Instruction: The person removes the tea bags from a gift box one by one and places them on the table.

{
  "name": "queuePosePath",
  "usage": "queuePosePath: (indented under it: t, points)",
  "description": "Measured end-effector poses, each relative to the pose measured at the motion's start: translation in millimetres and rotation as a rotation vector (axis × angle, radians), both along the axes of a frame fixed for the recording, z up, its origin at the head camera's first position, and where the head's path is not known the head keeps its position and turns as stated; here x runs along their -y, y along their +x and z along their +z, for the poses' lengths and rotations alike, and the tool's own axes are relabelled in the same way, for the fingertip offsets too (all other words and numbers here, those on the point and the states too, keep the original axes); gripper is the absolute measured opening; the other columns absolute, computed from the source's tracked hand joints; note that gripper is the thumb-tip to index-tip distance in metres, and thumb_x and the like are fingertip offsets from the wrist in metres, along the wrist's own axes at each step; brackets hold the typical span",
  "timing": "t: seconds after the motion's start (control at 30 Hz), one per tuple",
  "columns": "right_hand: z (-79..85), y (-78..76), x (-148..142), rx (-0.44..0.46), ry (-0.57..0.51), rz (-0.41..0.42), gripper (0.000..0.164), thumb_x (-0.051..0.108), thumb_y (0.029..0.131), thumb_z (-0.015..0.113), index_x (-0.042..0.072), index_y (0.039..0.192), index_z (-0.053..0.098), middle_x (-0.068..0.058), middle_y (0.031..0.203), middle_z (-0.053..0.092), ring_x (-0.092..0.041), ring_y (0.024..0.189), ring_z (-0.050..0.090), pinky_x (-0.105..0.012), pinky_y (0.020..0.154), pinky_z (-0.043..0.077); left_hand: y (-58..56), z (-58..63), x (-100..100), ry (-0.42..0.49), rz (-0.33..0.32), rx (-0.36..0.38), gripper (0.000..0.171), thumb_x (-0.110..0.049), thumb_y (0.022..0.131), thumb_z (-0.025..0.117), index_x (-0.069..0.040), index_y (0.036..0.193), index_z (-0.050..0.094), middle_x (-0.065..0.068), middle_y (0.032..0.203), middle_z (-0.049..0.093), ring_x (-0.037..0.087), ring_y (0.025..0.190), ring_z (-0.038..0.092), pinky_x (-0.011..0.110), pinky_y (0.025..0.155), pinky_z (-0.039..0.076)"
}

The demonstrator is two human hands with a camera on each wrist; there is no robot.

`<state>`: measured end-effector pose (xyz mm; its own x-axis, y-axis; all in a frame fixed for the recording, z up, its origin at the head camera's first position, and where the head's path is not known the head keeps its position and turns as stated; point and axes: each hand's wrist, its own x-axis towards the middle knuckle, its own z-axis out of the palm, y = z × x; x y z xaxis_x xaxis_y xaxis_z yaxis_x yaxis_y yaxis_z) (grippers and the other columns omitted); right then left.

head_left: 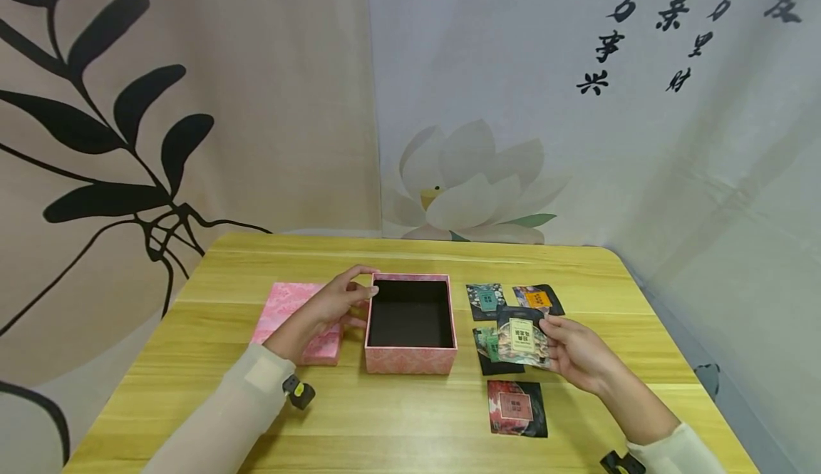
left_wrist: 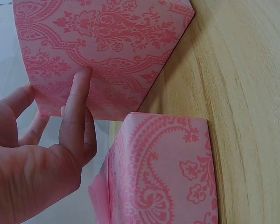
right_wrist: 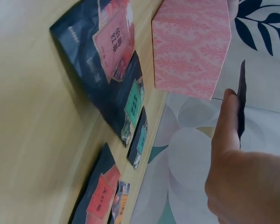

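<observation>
A pink patterned box (head_left: 410,361) with a black interior stands upright on the table, its top open. My left hand (head_left: 336,299) holds its left wall, thumb at the rim; in the left wrist view the fingers (left_wrist: 75,109) touch the box's outer side (left_wrist: 107,32). In my right hand (head_left: 577,349) is a dark tea packet (head_left: 521,336) with a pale yellow label, pinched above other packets right of the box. The right wrist view shows this packet (right_wrist: 242,100) edge-on. Partly behind my left arm lies a pink box lid (head_left: 285,303).
Several tea packets lie on the table: a teal-labelled one (head_left: 486,300), an orange-labelled one (head_left: 537,297), a green-labelled one (head_left: 500,367) partly covered from view, and a red-labelled one (head_left: 517,408) nearest me. A printed cloth (head_left: 500,103) hangs behind the wooden table (head_left: 385,424).
</observation>
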<state>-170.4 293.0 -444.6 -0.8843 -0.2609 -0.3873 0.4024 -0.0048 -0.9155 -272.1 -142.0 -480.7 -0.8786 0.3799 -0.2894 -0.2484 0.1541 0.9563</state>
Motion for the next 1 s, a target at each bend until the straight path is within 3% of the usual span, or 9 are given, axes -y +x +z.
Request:
queuePosePath:
  t: [0.07, 0.1, 0.17, 0.5, 0.67, 0.8, 1.0]
  points:
    - [-0.2, 0.0, -2.1, -0.003, -0.015, -0.009, 0.025, 0.020, 0.115, 0.029, 0.002, 0.128, 0.040, 0.002, 0.080, 0.026, -0.016, 0.067, 0.016, -0.035, 0.066, 0.018, -0.2, -0.8, 0.1, 0.001, 0.000, -0.001, 0.051, -0.024, 0.104, 0.064, -0.021, 0.151, 0.042, 0.028, 0.138, 0.045, 0.036, 0.099, 0.066, 0.047, 0.075, 0.064]
    - [-0.4, 0.0, -3.0, -0.005, -0.020, -0.014, 0.017, 0.020, 0.115, 0.030, 0.007, 0.114, 0.042, 0.002, 0.079, 0.026, -0.016, 0.067, 0.016, -0.035, 0.066, 0.018, -0.4, -1.1, 0.2, 0.004, -0.003, -0.003, 0.052, -0.024, 0.105, 0.064, -0.021, 0.151, 0.042, 0.029, 0.139, 0.044, 0.036, 0.098, 0.066, 0.047, 0.075, 0.064]
    - [-1.0, 0.5, -4.3, -0.008, -0.030, -0.018, 0.019, 0.019, 0.115, 0.033, 0.013, 0.097, 0.036, 0.001, 0.079, 0.026, -0.017, 0.067, 0.016, -0.035, 0.066, 0.018, -0.8, -1.8, 0.4, 0.009, -0.005, -0.012, 0.053, -0.024, 0.105, 0.063, -0.019, 0.152, 0.041, 0.030, 0.140, 0.043, 0.037, 0.098, 0.066, 0.047, 0.074, 0.065]
    - [-5.9, 7.7, -17.9, -0.018, -0.042, 0.024, 0.015, 0.018, 0.113, 0.040, 0.013, 0.100, 0.038, 0.001, 0.074, 0.023, -0.018, 0.065, 0.015, -0.034, 0.063, 0.018, -2.3, -5.2, 0.1, 0.006, -0.004, -0.029, 0.054, -0.026, 0.105, 0.063, -0.018, 0.153, 0.040, 0.027, 0.135, 0.045, 0.034, 0.097, 0.065, 0.046, 0.073, 0.065]
    - [-10.2, 16.5, -31.0, -0.001, -0.078, 0.020, 0.011, 0.015, 0.113, 0.041, 0.015, 0.105, 0.050, 0.004, 0.072, 0.028, -0.016, 0.062, 0.016, -0.033, 0.061, 0.019, -2.3, -6.1, -0.5, 0.006, -0.007, -0.025, 0.056, -0.027, 0.104, 0.064, -0.018, 0.153, 0.039, 0.023, 0.132, 0.047, 0.029, 0.094, 0.066, 0.046, 0.073, 0.065]
    - [-14.5, 22.6, -41.5, 0.027, -0.066, 0.021, 0.013, 0.015, 0.113, 0.042, 0.013, 0.110, 0.054, 0.006, 0.075, 0.037, -0.010, 0.062, 0.026, -0.028, 0.059, 0.028, -1.3, -4.2, -0.8, 0.002, -0.008, -0.020, 0.055, -0.026, 0.104, 0.064, -0.018, 0.153, 0.040, 0.027, 0.134, 0.045, 0.035, 0.099, 0.065, 0.046, 0.073, 0.065]
    - [-23.1, 28.7, -55.1, 0.054, -0.027, -0.006, 0.017, 0.015, 0.111, 0.046, 0.012, 0.116, 0.062, 0.006, 0.075, 0.044, -0.010, 0.062, 0.027, -0.027, 0.058, 0.031, -2.4, -3.1, 0.2, 0.001, 0.001, -0.018, 0.055, -0.024, 0.105, 0.063, -0.018, 0.153, 0.039, 0.029, 0.134, 0.045, 0.044, 0.110, 0.064, 0.046, 0.074, 0.065]
